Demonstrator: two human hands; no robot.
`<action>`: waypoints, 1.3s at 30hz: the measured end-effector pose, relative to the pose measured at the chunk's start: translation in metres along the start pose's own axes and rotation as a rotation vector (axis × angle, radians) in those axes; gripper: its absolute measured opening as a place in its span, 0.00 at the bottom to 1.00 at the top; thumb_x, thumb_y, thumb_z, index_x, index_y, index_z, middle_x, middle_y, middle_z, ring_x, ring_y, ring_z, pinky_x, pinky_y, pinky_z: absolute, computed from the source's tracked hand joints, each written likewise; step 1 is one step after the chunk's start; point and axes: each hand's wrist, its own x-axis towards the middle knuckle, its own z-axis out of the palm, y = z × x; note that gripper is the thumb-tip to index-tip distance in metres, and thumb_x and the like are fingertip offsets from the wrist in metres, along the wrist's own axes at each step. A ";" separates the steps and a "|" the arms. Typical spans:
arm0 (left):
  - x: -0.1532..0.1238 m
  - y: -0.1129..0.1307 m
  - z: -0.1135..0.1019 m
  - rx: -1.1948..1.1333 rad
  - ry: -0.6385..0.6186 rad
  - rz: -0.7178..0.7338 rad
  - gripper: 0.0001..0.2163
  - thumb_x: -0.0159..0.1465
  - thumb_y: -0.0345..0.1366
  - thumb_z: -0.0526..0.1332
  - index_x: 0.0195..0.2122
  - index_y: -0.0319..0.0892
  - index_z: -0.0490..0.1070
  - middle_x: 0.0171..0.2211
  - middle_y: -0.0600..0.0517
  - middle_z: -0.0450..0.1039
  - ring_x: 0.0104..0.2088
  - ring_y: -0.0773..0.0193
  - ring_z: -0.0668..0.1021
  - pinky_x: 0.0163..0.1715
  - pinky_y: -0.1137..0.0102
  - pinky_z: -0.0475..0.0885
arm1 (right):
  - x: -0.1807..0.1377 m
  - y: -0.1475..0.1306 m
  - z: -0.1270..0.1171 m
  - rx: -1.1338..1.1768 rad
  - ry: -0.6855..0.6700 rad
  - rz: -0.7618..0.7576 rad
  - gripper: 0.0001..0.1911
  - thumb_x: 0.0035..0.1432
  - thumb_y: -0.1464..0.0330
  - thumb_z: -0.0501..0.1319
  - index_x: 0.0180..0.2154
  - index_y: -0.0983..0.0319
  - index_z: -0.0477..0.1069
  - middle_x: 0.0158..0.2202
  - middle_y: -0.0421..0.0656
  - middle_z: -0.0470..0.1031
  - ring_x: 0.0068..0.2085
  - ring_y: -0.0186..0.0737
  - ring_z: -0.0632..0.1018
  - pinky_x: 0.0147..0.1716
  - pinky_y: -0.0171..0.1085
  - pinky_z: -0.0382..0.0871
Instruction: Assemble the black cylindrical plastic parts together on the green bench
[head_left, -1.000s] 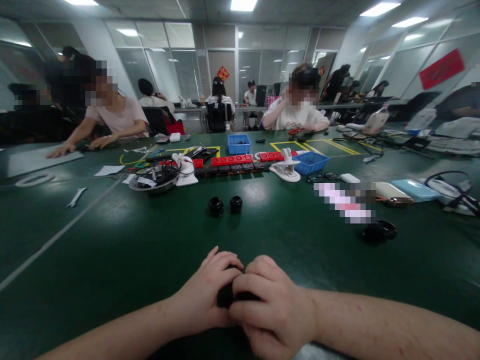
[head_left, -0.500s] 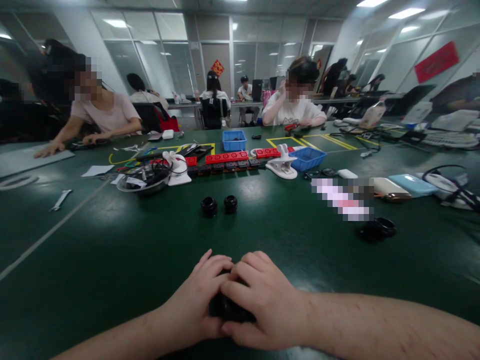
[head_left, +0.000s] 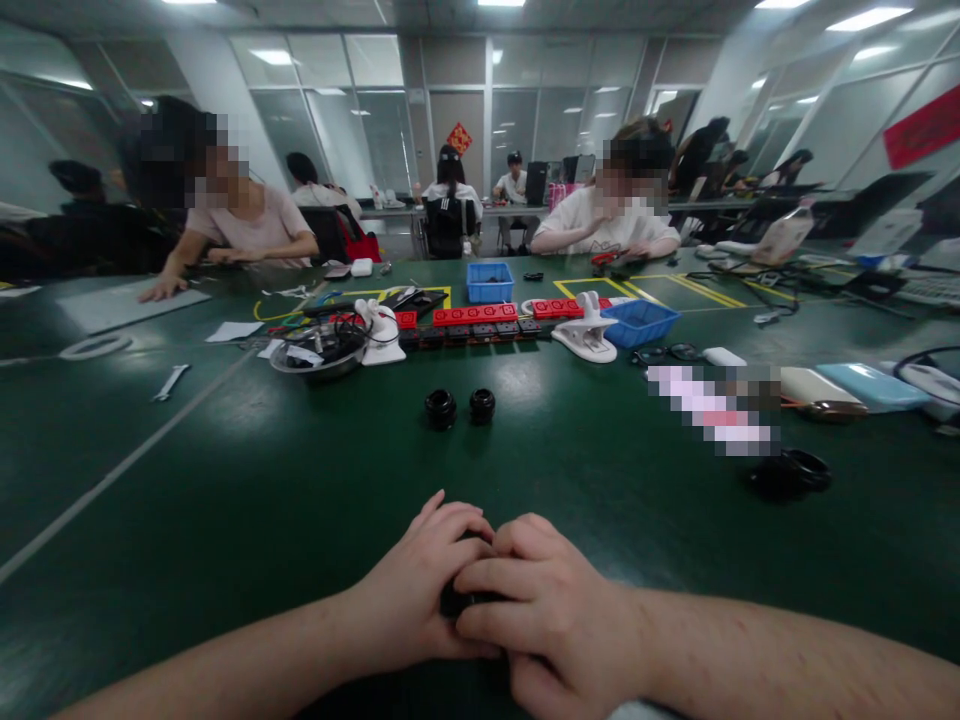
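Fingers (head_left: 491, 577) of both hands wrap a black piece (head_left: 451, 600) low over the near part of the green table (head_left: 315, 470). From where I stand, the left hand (head_left: 427, 575) cups it from its side, thumb underneath, while the right hand (head_left: 551, 610) clasps it from the other, knuckles bent and fingertips pressing in. The two hands touch, and they cover most of the piece; I can't make out its shape.

Beyond them, two black rings stand side by side, a left ring (head_left: 440, 410) and a right ring (head_left: 482, 406), just apart. A wider black part (head_left: 791, 475) lies off to the right, past a blurred pinkish strip (head_left: 712, 415). Farther back I see a metal basin (head_left: 319, 372) heaped with bits, red sockets (head_left: 476, 315) in a row, a white clip (head_left: 589, 340) and, touching or just beside it, a blue bin (head_left: 641, 330).
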 end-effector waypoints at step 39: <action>0.000 0.004 -0.001 -0.010 0.008 -0.032 0.24 0.48 0.45 0.66 0.46 0.50 0.65 0.46 0.52 0.65 0.51 0.52 0.65 0.56 0.47 0.45 | 0.001 -0.004 -0.008 -0.149 -0.123 0.015 0.08 0.48 0.66 0.58 0.34 0.60 0.66 0.39 0.36 0.71 0.38 0.37 0.63 0.34 0.39 0.51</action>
